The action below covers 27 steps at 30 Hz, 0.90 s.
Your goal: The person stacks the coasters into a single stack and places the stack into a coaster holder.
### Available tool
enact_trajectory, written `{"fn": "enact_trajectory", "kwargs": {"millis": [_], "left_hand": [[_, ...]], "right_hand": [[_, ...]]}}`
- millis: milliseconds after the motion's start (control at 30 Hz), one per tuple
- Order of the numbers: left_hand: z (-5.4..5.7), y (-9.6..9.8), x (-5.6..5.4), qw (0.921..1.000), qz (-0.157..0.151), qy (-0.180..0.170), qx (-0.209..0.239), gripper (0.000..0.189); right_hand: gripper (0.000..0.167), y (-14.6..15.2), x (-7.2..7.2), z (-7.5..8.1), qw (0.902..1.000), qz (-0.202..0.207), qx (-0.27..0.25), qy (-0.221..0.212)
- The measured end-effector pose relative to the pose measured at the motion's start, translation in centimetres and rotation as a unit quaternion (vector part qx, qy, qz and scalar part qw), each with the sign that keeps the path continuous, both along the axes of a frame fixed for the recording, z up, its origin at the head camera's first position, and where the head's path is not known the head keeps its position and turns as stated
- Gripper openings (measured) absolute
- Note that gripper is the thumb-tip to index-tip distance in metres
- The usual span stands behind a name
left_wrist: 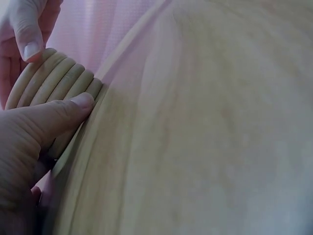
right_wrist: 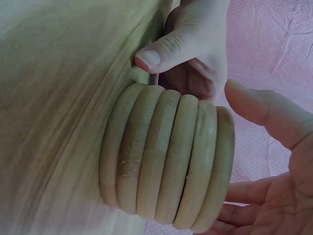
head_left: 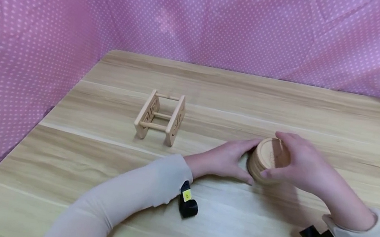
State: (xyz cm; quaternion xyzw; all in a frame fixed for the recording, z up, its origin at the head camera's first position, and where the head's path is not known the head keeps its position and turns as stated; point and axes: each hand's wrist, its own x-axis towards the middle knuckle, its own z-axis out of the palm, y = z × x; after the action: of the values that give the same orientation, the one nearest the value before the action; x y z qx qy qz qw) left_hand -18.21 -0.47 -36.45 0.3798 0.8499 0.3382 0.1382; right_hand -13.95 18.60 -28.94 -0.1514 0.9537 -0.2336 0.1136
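A stack of several round wooden coasters [head_left: 267, 154] stands on the table, the top one with a raised rim. My left hand [head_left: 222, 159] curves round the stack's left side. Its thumb [left_wrist: 73, 108] lies along the lower coasters, its other fingers largely hidden behind them. My right hand [head_left: 304, 163] spans the upper part from the right, thumb and fingers spread. In the right wrist view the right thumb [right_wrist: 259, 105] is stretched out close to the top coaster [right_wrist: 226, 161], with the other fingers partly behind its far side.
A small wooden rack [head_left: 160, 116] with carved side panels and round crossbars stands to the left of the hands. The wood-grain table [head_left: 93, 165] borders a pink dotted cloth [head_left: 205, 21] at the back and left. Each sleeve carries a small black camera [head_left: 188, 201] at the wrist.
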Motion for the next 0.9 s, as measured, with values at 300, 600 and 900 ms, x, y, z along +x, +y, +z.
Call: {"fn": "enact_trajectory", "kwargs": {"millis": [300,600,900], "left_hand": [[0.1,0.5,-0.4,0.9998,-0.010,0.018,-0.006,0.103],[0.1,1.3,-1.0,0.9990,-0.010,0.035,-0.025,0.099],[0.0,1.4,-1.1,0.9999,-0.003,-0.009,-0.005,0.098]], "right_hand": [[0.104,-0.1,-0.1,-0.3,0.9999,0.005,0.008,0.003],[0.102,0.0,-0.3,-0.3,0.9997,0.005,0.022,0.005],[0.099,0.0,-0.3,-0.5,0.9995,0.007,0.028,0.016]]}}
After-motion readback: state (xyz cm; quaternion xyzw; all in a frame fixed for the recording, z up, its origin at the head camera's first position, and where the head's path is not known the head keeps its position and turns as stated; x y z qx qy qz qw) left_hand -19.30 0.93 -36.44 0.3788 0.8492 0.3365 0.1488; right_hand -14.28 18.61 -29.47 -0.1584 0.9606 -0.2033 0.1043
